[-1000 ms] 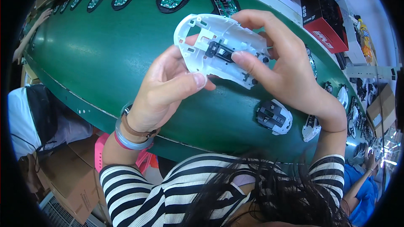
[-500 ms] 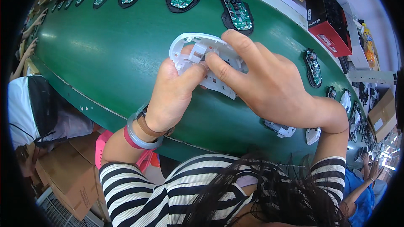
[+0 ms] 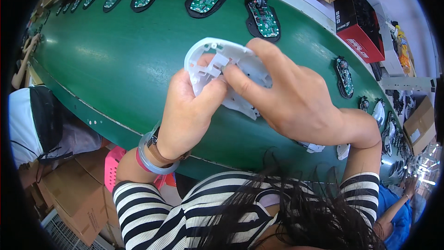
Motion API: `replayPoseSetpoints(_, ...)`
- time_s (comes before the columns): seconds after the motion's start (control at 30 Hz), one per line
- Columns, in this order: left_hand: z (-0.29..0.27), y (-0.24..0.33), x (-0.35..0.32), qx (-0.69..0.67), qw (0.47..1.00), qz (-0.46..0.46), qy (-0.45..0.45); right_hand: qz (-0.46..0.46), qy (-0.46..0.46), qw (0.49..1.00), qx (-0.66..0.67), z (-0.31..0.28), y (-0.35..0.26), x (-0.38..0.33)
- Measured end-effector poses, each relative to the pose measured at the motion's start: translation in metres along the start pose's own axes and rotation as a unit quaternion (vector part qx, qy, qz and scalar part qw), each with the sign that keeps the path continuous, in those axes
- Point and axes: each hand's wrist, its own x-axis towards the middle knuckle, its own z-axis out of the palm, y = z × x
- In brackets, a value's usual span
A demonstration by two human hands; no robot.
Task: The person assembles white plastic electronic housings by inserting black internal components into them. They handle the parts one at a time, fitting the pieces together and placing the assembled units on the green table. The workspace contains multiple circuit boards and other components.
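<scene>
A white plastic mouse shell (image 3: 240,55), its hollow inside facing me, is held up over the green table. My left hand (image 3: 192,106) grips its near left side, the thumb pressed inside and the other fingers mostly hidden behind. Inside the shell, a small white bracket-like part (image 3: 219,61) stands beside my left thumb. My right hand (image 3: 296,92) closes round the shell's right side. Its thumb or finger reaches in to the bracket, while another finger bends over the far rim. Whether something tiny sits between the fingertips is hidden.
Mouse bases with green circuit boards (image 3: 264,21) line the far edge of the green table (image 3: 115,60). White shell parts (image 3: 314,148) lie beneath my right forearm. A black-and-red box (image 3: 360,28) stands far right. Other people are at both sides; cartons (image 3: 74,185) sit lower left.
The shell has tilted slightly, and its lower end sits a little lower. My right fingers have shifted slightly down along it; both hands keep their hold.
</scene>
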Motion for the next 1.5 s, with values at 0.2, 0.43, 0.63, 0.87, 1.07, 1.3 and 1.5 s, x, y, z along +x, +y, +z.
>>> replayPoseSetpoints(0.2, -0.001, -0.001, -0.002, -0.009, 1.0, 0.006, -0.012, 0.031, -0.041, 0.996, 0.067, -0.001, -0.007, -0.003)
replayPoseSetpoints(0.43, -0.01, 0.001, 0.0, 0.076, 0.996, 0.032, -0.015, 0.036, 0.007, 0.996, 0.077, 0.003, -0.01, 0.002)
replayPoseSetpoints(0.63, -0.036, -0.012, 0.011, 0.046, 0.998, 0.029, -0.021, -0.036, 0.185, 0.978, 0.092, 0.017, 0.0, -0.009)
replayPoseSetpoints(0.87, -0.032, 0.006, 0.033, -0.27, 0.948, -0.071, -0.15, 0.439, -0.012, 0.877, -0.197, -0.041, 0.331, -0.105)
replayPoseSetpoints(1.07, -0.015, 0.005, 0.03, -0.293, 0.949, -0.076, -0.091, 0.483, -0.054, 0.874, -0.002, 0.0, 0.396, -0.147)
replayPoseSetpoints(1.3, -0.029, 0.001, 0.038, -0.349, 0.903, -0.137, -0.208, 0.462, 0.167, 0.863, -0.116, -0.027, 0.35, -0.146)
replayPoseSetpoints(1.5, -0.032, 0.0, 0.041, -0.217, 0.958, -0.078, -0.171, 0.331, 0.195, 0.857, 0.343, -0.057, 0.149, -0.043)
